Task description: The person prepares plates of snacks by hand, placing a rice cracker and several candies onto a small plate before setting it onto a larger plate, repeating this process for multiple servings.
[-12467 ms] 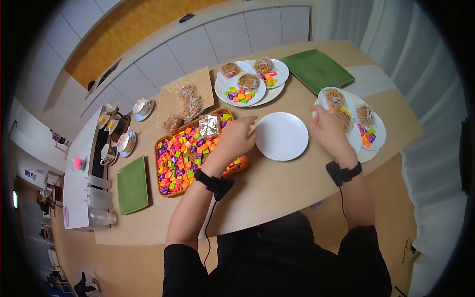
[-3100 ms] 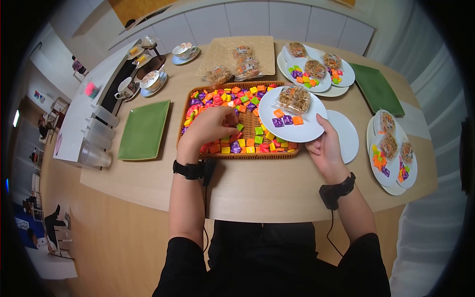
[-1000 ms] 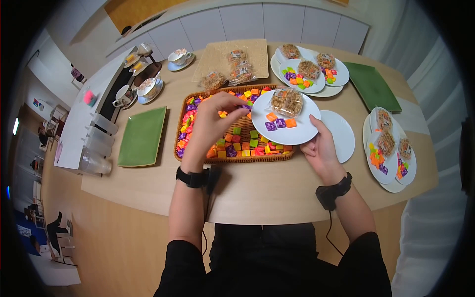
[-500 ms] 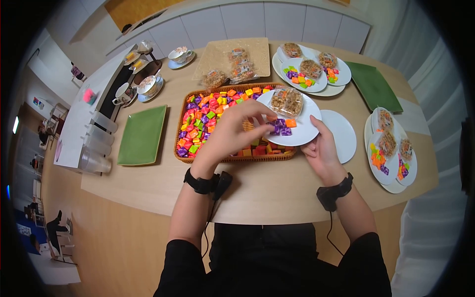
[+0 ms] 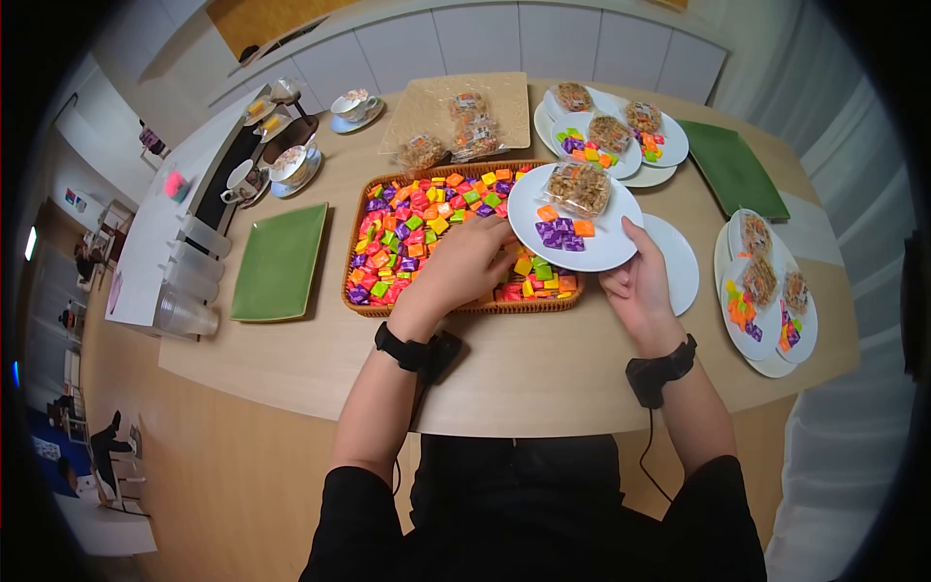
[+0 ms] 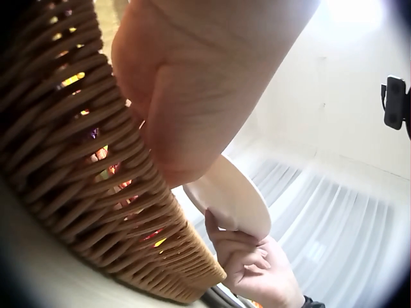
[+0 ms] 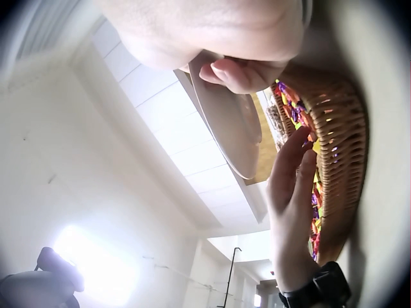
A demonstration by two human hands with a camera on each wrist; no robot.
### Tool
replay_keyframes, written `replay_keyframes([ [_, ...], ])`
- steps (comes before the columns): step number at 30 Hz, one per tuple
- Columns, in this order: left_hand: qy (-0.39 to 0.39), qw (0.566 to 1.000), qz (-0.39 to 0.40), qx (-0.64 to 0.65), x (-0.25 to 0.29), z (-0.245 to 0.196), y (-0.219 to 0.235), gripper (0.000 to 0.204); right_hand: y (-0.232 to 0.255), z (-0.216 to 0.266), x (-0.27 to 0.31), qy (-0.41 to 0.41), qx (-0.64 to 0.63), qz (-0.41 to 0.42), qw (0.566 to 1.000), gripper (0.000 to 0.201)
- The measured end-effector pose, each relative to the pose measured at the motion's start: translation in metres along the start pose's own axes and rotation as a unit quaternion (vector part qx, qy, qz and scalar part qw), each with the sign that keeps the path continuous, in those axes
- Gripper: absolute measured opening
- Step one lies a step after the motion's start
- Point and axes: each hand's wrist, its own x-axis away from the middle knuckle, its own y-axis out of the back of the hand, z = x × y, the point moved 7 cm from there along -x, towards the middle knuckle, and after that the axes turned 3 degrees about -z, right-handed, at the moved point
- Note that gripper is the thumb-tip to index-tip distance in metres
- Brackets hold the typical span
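Observation:
My right hand holds a small white plate by its right edge, thumb near the rim and fingers curled under it. On the plate lie a clear-wrapped round grain cake and several purple and orange wrapped candies. To its left, my left hand reaches into the wicker basket of colourful wrapped candies. In the right wrist view the left fingers and thumb are slightly apart just over the candies, with nothing seen between them. The plate is raised beside the basket's right end, seen from below in the left wrist view.
Another white plate lies right of the held one. Larger plates with filled small plates stand at the back and right. Green trays, a beige board with wrapped cakes, teacups and plastic cups surround the basket.
Since half a second ago, the left hand has moved from the plate back over the basket, and the plate has shifted slightly right. The plate holds more purple candies than one second ago.

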Motion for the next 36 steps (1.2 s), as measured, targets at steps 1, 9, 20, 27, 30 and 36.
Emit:
replay_keyframes([
  [1,0.003,1.0,0.003,-0.013,0.0,0.001,-0.002,0.028,0.0,-0.001,-0.002,-0.005,0.001,0.002,1.0,0.022],
  [9,0.0,1.0,-0.016,-0.001,0.0,0.011,-0.007,0.029,-0.003,-0.002,-0.001,-0.006,0.007,0.013,1.0,0.023],
  [20,0.082,0.995,-0.058,0.026,-0.002,0.016,0.001,0.016,-0.003,0.001,0.0,0.0,0.0,0.017,1.0,0.023],
  [27,0.113,0.98,-0.065,0.151,-0.008,0.007,0.004,0.025,-0.002,0.005,0.0,0.006,-0.017,0.001,1.0,0.022],
  [30,0.135,0.964,-0.045,0.226,-0.009,-0.003,-0.006,0.029,-0.002,0.003,-0.002,0.002,-0.011,0.007,1.0,0.022],
  [36,0.066,0.993,-0.026,0.097,-0.008,-0.004,-0.015,0.042,-0.002,0.002,-0.002,-0.003,-0.015,0.008,1.0,0.022],
])
